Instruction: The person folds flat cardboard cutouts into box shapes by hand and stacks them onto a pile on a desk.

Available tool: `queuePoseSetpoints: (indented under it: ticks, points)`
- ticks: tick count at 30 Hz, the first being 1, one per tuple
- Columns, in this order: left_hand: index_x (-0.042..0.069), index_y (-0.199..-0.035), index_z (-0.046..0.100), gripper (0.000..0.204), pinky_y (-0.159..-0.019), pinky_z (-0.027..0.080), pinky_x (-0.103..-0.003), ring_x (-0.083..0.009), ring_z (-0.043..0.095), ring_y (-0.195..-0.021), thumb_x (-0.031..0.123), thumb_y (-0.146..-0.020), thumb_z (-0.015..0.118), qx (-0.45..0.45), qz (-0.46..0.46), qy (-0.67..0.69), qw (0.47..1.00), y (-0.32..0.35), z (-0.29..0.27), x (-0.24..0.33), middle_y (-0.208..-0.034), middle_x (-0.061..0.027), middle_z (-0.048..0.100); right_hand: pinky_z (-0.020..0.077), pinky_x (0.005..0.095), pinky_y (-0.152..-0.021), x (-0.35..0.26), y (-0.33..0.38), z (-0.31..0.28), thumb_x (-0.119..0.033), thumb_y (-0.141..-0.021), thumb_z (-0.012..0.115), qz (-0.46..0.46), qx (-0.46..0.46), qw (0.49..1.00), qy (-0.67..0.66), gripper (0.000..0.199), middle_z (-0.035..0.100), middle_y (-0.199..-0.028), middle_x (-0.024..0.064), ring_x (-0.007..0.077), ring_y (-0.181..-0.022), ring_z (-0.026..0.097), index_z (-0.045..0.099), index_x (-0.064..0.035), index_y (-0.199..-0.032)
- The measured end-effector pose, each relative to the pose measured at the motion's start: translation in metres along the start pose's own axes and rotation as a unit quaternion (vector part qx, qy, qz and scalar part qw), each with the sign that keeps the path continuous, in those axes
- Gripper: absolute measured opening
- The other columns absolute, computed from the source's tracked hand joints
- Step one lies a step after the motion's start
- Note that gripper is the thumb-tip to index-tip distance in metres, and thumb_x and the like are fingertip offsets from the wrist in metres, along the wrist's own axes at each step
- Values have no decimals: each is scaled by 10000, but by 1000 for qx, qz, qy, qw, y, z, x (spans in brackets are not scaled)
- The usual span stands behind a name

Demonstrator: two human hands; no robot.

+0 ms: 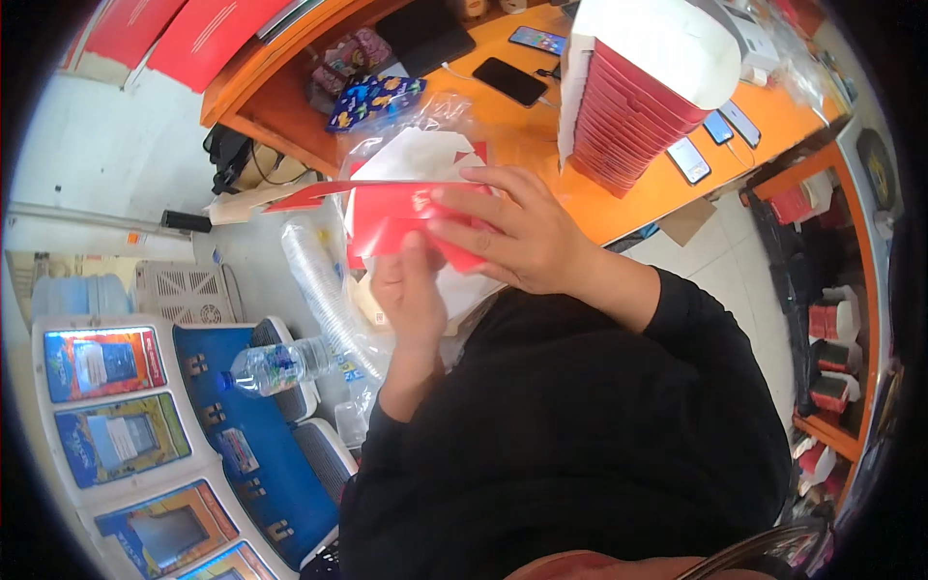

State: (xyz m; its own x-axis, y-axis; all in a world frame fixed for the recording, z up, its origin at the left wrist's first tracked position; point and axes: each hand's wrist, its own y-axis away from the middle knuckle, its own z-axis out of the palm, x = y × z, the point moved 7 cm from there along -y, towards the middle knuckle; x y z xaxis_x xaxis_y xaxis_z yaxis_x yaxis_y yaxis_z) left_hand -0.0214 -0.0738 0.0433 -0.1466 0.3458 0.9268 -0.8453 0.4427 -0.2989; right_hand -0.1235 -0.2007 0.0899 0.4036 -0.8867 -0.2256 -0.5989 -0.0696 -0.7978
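In front of my body I hold a red cardboard carton [382,215], partly folded, with a thin edge turned toward me. My left hand [414,290] pinches its lower side, thumb pointing up. Across its right side lie the fingers of my right hand [527,232], gripping the card. Behind it, white and red flat cardboard pieces [416,155] rest in a clear plastic bag [447,111]. A tall stack of nested red cartons with white insides [638,121] stands on the orange table [604,215], just beyond my right hand.
Several phones, one a black phone [509,80], lie around the stack. To my left are a sleeve of clear plastic cups [324,290], a water bottle [275,367] and a blue-and-white display counter [208,387]. An orange-framed shelf [829,435] with red cartons stands at right.
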Motion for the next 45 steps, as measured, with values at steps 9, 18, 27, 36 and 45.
queuePoseSetpoints:
  ticks: [9,18,27,36,45]
  points:
    - [-28,-1193,608,273,-833,544,-291,-155,664,-927,181,-1055,500,-45,-63,-19,997,16,8,-24,-1069,-96,689,459,429,-969,5,13,34,-182,-973,552,164,-18,982,-91,506,512,-1401,186,356,-1163,554,475,-78,-1462]
    - [-8,-1139,621,293,-743,501,-374,-303,682,-815,229,-1033,485,-152,-135,-269,941,50,-46,-75,-919,-198,694,475,281,-768,67,51,66,-1,-953,536,307,15,917,-256,457,504,-995,90,175,-853,517,576,-137,-1387]
    - [22,-1194,590,306,-803,494,-395,-378,662,-907,253,-1032,474,-212,-249,-223,918,71,-51,-114,-969,-223,681,503,344,-695,52,46,88,-93,-819,729,232,-214,918,-241,102,582,-854,53,241,-776,624,695,-95,-915]
    - [51,-1157,596,264,-786,483,-471,-437,624,-920,250,-997,529,-321,-184,-321,872,63,-36,-94,-956,-229,668,510,339,-686,32,52,96,-12,-797,705,146,-329,898,-252,87,591,-817,63,246,-769,643,688,-70,-860]
    - [75,-1147,611,266,-764,483,-481,-438,628,-888,272,-971,578,-313,-158,-322,879,45,-29,-66,-926,-222,673,503,328,-675,31,45,89,-33,-797,712,204,-248,909,-265,63,615,-788,58,246,-773,655,694,-80,-835]
